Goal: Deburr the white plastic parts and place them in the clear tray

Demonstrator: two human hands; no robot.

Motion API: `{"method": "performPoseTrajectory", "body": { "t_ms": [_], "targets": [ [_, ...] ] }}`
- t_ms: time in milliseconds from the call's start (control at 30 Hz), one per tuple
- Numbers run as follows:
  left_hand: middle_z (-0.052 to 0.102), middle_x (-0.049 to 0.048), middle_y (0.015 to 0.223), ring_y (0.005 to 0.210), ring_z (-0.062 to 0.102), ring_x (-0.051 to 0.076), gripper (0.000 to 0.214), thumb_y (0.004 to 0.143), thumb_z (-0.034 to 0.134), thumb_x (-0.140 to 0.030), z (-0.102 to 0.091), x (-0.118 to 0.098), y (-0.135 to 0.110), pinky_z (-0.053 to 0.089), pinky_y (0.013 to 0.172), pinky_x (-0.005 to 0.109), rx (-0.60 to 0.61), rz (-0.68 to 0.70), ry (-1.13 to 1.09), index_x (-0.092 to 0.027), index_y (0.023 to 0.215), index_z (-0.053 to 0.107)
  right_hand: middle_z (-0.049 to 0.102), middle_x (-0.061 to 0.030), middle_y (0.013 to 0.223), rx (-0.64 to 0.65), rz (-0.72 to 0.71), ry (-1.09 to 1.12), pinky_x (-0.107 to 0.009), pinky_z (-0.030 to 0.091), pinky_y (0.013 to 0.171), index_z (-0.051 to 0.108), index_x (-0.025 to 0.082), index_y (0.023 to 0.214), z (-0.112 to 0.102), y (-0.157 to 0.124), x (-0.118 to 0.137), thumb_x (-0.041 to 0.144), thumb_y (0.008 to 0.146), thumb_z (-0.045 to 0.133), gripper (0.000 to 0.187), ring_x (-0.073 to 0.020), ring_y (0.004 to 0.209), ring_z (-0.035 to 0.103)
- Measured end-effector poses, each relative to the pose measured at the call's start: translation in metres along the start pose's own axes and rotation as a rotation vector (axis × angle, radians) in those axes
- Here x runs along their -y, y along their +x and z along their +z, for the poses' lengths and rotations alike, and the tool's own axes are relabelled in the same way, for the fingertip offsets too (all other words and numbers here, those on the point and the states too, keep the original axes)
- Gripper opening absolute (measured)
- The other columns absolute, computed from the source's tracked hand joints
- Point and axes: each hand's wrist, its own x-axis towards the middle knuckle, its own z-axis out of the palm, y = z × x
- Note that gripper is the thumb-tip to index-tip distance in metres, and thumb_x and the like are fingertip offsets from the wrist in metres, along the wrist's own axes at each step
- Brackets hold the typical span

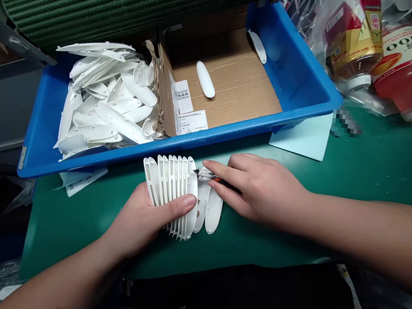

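Observation:
My left hand (150, 215) is closed round a row of several long, white, rounded plastic pieces (172, 190), standing side by side with the thumb against the rightmost one. In my right hand (261, 190) is a pair of small cutting pliers (221, 180) with dark and orange handles. Its tip touches or nearly touches the upper part of the rightmost piece in the row; the exact contact is too small to tell. Two more loose white pieces (214, 212) lie on the green table just right of the row, partly under the pliers.
A blue bin (177, 144) stands behind my hands, split by a cardboard divider (166, 90). White pieces (111, 99) heap its left side; a single white piece (205, 79) lies on cardboard at right. Bottles (408, 73) lie at the back right of the green table (376, 164).

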Motion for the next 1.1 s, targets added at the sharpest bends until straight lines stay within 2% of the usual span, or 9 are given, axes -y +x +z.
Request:
{"method": "performPoseTrajectory", "body": {
  "t_ms": [100, 200, 300, 433, 567, 700, 1100],
  "targets": [
    [0.070, 0.0064, 0.135, 0.119, 0.069, 0.030, 0.044, 0.084, 0.086, -0.035, -0.001, -0.001, 0.002, 0.059, 0.098, 0.034, -0.011, 0.023, 0.039, -0.025, 0.124, 0.072, 0.066, -0.0054, 0.087, -0.044, 0.039, 0.040, -0.032, 0.037, 0.065, 0.070, 0.018, 0.138, -0.004, 0.000, -0.003, 0.037, 0.107, 0.056, 0.039, -0.0196, 0.076, 0.059],
    [0.072, 0.0063, 0.127, 0.113, 0.070, 0.028, 0.042, 0.082, 0.087, -0.034, -0.001, -0.004, 0.003, 0.060, 0.095, 0.032, -0.026, 0.041, 0.062, -0.023, 0.121, 0.073, 0.066, -0.0061, 0.090, -0.010, 0.048, 0.051, -0.033, 0.036, 0.065, 0.069, 0.020, 0.140, -0.006, -0.001, -0.001, 0.039, 0.105, 0.058, 0.041, -0.0207, 0.080, 0.058],
    [0.074, 0.0069, 0.110, 0.096, 0.072, 0.025, 0.039, 0.082, 0.087, -0.036, 0.002, -0.007, 0.001, 0.063, 0.083, 0.031, -0.038, 0.033, 0.050, -0.020, 0.115, 0.073, 0.064, -0.0069, 0.092, 0.028, 0.020, 0.040, -0.034, 0.035, 0.065, 0.068, 0.021, 0.141, -0.006, -0.002, 0.002, 0.042, 0.105, 0.057, 0.043, -0.0219, 0.081, 0.055],
    [0.074, 0.0057, 0.099, 0.080, 0.072, 0.023, 0.041, 0.083, 0.085, -0.038, 0.006, -0.011, -0.001, 0.065, 0.066, 0.031, -0.021, -0.009, -0.019, -0.021, 0.118, 0.072, 0.063, -0.0080, 0.094, 0.062, -0.009, 0.018, -0.035, 0.035, 0.064, 0.067, 0.021, 0.141, -0.004, -0.003, 0.005, 0.042, 0.106, 0.054, 0.043, -0.0227, 0.081, 0.053],
    [0.074, 0.0059, 0.090, 0.074, 0.072, 0.021, 0.033, 0.085, 0.084, -0.038, 0.007, -0.009, -0.001, 0.065, 0.068, 0.030, 0.024, 0.015, 0.007, -0.018, 0.108, 0.073, 0.062, -0.0085, 0.095, 0.092, -0.018, 0.001, -0.036, 0.036, 0.066, 0.065, 0.020, 0.144, -0.002, -0.003, 0.006, 0.043, 0.108, 0.051, 0.045, -0.0238, 0.083, 0.052],
    [0.076, 0.0063, 0.090, 0.074, 0.073, 0.022, 0.038, 0.084, 0.085, -0.037, 0.007, -0.006, 0.000, 0.065, 0.068, 0.031, 0.016, 0.020, 0.020, -0.019, 0.116, 0.072, 0.062, -0.0087, 0.097, 0.114, -0.007, -0.011, -0.037, 0.037, 0.068, 0.063, 0.020, 0.145, -0.001, -0.003, 0.008, 0.043, 0.108, 0.049, 0.046, -0.0249, 0.085, 0.052],
    [0.077, 0.0063, 0.087, 0.070, 0.074, 0.023, 0.043, 0.082, 0.086, -0.043, 0.009, -0.004, -0.002, 0.065, 0.065, 0.030, -0.043, 0.032, 0.066, -0.019, 0.115, 0.072, 0.063, -0.0101, 0.095, 0.124, -0.012, -0.061, -0.036, 0.039, 0.070, 0.064, 0.016, 0.143, -0.001, -0.002, 0.012, 0.040, 0.109, 0.048, 0.045, -0.0257, 0.085, 0.055]
  ]
}}
